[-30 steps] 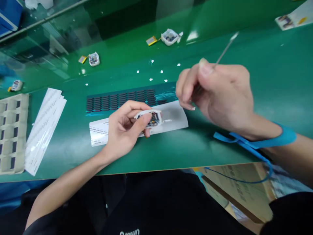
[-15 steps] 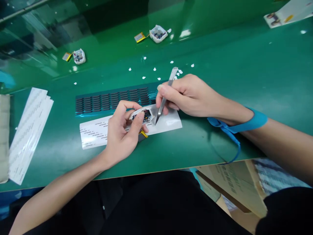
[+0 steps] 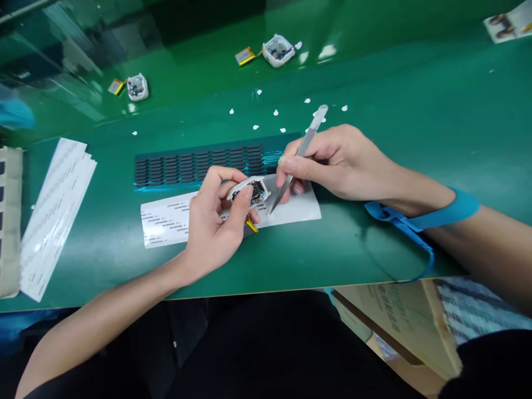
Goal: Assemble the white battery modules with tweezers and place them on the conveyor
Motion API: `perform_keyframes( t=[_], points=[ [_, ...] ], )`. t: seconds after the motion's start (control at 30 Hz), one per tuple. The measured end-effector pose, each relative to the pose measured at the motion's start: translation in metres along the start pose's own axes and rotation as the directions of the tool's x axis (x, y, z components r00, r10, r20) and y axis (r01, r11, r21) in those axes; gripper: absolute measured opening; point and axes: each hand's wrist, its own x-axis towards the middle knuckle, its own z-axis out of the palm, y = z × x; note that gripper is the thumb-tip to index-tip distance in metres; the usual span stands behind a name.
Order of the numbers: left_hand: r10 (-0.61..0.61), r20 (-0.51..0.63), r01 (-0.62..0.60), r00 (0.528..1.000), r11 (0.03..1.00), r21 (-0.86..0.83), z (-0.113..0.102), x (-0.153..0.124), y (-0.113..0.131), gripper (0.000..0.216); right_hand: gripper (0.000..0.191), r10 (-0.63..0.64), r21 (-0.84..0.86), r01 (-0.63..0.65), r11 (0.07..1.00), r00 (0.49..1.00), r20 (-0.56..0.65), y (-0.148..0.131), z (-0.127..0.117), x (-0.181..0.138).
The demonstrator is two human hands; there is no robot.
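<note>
My left hand (image 3: 218, 221) grips a white watch-like case (image 3: 262, 187) with an exposed circuit board, thumb lying over its open face. From under it sticks out a yellow-edged battery (image 3: 251, 224), mostly hidden by my fingers. My right hand (image 3: 328, 160) pinches metal tweezers (image 3: 310, 136), slanted with the tip down at the white printed backing sheet (image 3: 166, 221). That tip is just right of the case. Whether the tweezers hold anything is too small to tell. Both hands are over the sheet, which lies on the green table (image 3: 316, 255).
Behind the sheet lies a strip of dark foam pieces (image 3: 199, 160). Further back are two open cases (image 3: 278, 51) with batteries attached and several small white stickers (image 3: 276, 112). More printed sheets (image 3: 58, 216) lie left, beside a beige tray (image 3: 10, 221). A blue wrist strap (image 3: 449, 210) trails a cord.
The view has shifted slightly, so the things on the table appear moved. Both hands keep their grips, and the tweezers' tip stays low by the sheet, close to the case.
</note>
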Motion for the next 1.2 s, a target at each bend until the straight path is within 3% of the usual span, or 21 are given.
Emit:
perform_keyframes(
  t=[0.2,0.37,0.57,0.97,1.2],
  points=[
    [-0.045,0.012,0.046,0.999,0.996,-0.079,-0.004,0.005,0.013,0.021,0.035,-0.02,0.248,0.068,0.966,0.981,-0.194,-0.012,0.001,0.0],
    [-0.066,0.152,0.075,0.986,0.996,-0.054,-0.011,0.003,0.031,0.022,0.027,-0.159,0.181,0.274,0.945,0.864,-0.478,-0.034,0.02,-0.007],
    [-0.062,0.217,0.082,0.974,0.993,-0.083,-0.004,-0.005,0.029,0.03,0.036,-0.142,0.068,0.185,0.98,0.904,-0.404,-0.04,0.04,-0.008],
    [-0.04,0.22,0.049,0.975,0.998,-0.038,0.0,-0.01,0.03,0.034,0.039,-0.155,0.004,0.173,0.985,0.893,-0.422,-0.037,0.041,-0.008],
    [-0.028,0.185,0.041,0.982,0.997,-0.066,0.002,-0.013,0.029,0.035,0.04,-0.103,0.083,0.149,0.985,0.909,-0.405,-0.035,0.039,-0.008]
  ],
)
